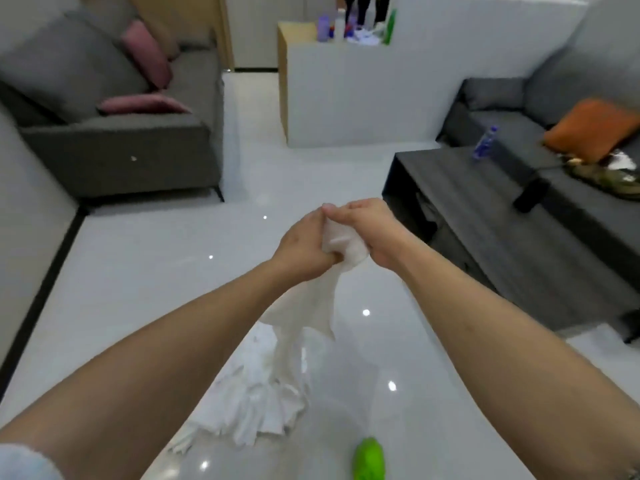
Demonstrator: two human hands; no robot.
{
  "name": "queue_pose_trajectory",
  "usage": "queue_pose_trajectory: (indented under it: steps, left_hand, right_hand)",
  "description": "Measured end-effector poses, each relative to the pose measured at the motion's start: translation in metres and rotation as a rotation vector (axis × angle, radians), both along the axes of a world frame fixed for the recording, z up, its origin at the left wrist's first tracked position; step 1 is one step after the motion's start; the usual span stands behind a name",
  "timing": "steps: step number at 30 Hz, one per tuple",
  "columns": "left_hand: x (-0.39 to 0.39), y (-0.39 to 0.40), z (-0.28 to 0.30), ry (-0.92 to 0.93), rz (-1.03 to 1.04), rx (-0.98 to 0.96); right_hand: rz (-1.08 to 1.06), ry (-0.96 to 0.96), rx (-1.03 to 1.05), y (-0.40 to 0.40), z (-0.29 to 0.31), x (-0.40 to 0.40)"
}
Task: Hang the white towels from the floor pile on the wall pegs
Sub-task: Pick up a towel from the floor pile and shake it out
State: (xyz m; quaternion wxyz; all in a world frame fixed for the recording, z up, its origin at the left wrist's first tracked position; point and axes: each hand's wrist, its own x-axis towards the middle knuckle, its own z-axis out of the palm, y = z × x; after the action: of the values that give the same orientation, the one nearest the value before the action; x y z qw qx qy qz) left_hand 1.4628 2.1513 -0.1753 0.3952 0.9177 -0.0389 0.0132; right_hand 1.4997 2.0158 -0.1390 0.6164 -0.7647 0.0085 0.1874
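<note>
left hand [304, 247], right hand [370, 230]: both clenched on limp white towel [318, 303] | crumpled pile [252, 400] on glossy floor [138, 271], seemingly cloth

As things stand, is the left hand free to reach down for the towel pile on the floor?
Probably not yet. The left hand and the right hand are both clenched on one white towel held up above the towel pile. Nothing blocks the way down, but it would have to let go first.

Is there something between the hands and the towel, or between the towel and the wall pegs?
Nothing lies between them: the left hand and the right hand both grip the white towel, which hangs above the floor pile. The wall pegs are not in view, so that path cannot be judged.
</note>
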Motion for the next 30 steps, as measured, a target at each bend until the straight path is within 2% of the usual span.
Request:
queue_pose_trajectory:
  steps: [3,6,9,12,17,20,23,26,30]
  left_hand:
    - [0.01,-0.055,0.037,-0.013,-0.101,0.036]
    - [0.015,-0.123,0.06,-0.091,-0.119,0.009]
    - [0.021,-0.208,0.087,-0.163,-0.096,-0.08]
    - [0.022,-0.305,0.112,-0.139,-0.185,-0.201]
    - [0.017,-0.443,0.133,-0.08,-0.407,-0.279]
    - [0.021,-0.501,0.141,-0.028,-0.465,-0.332]
    - [0.037,-0.548,0.145,0.026,-0.484,-0.39]
    - [0.057,-0.591,0.147,0.067,-0.578,-0.356]
    - [0.091,-0.654,0.141,0.073,-0.671,-0.313]
  right_hand:
    - [-0.013,-0.085,-0.043,-0.074,0.039,-0.01]
    - [-0.085,-0.184,-0.06,-0.16,0.059,-0.02]
    - [-0.111,-0.24,-0.031,-0.251,0.063,-0.037]
    - [-0.111,-0.223,-0.098,-0.334,0.057,-0.058]
    - [-0.441,-0.284,0.022,-0.463,0.064,-0.078]
    - [-0.622,-0.32,0.041,-0.529,0.072,-0.088]
    - [-0.59,-0.319,0.014,-0.589,0.077,-0.098]
    - [-0.515,-0.275,-0.029,-0.637,0.075,-0.095]
    - [-0.541,-0.294,-0.113,-0.683,0.069,-0.063]
